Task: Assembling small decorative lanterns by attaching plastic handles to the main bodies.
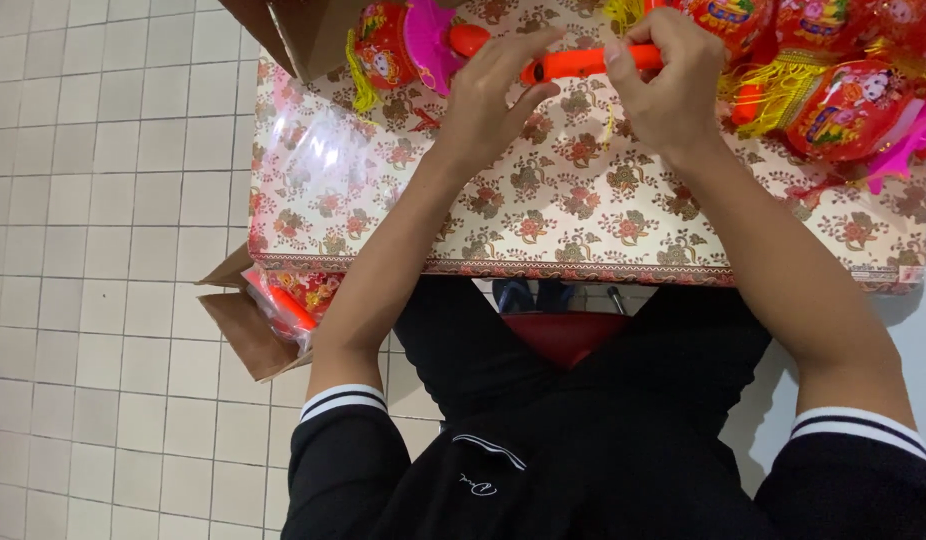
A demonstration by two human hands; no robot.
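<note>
The right hand point(663, 75) grips the orange stick point(583, 64); the left hand point(493, 95) pinches its end. If the pinch is too loose, the stick may slip and fall on the desk point(583, 220).

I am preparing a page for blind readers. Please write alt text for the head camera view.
Seen from above, a seated person's two hands, left hand and right hand, hold an orange plastic stick over a table covered with floral cloth. Red toy lanterns with yellow tassels lie along the far edge, and a cardboard box stands on the tiled floor.
</note>
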